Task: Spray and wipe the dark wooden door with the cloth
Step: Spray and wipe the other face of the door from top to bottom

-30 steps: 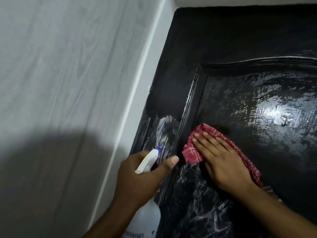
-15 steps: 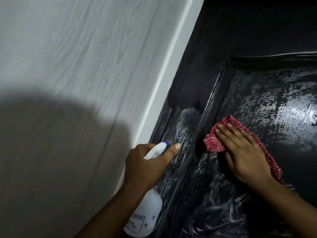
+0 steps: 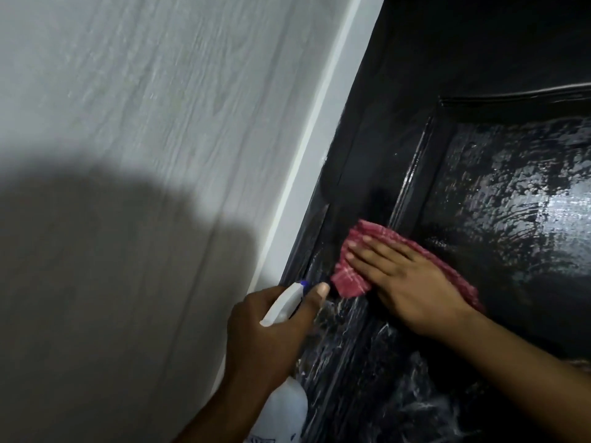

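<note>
**Flat palm on the cloth, sprayer at the ready**

Starting left: pale wall (image 3: 128, 123) with a broad shadow across it, then the white door frame (image 3: 319, 161) running up beside the left hand (image 3: 268, 337). That hand is wrapped round the neck of the spray bottle (image 3: 281, 303), thumb lying along the head, nozzle aimed at the door's edge strip just ahead of it. Whether a finger is on the trigger, I can't tell.

Right beside that thumb sits the red checked cloth (image 3: 350, 279), bunched and soft. It looks light and limp, so it should go wherever the palm pushes it, and it'll slide easily on wet gloss. The right hand (image 3: 412, 282) lies flat on top with its fingers straight, pressing the cloth against the dark wooden door (image 3: 479, 59). There's no pinch here. Pressing through the middle looks like the best hold, so the loose corners don't fold under.

Just above the fingertips is the raised moulding (image 3: 412, 174), a ridge the cloth has to ride over. Right of the hand, the sunken panel (image 3: 511, 203) gleams with wet streaks and gives plenty of room to sweep. To the left it's tight, with bottle and frame close by.
</note>
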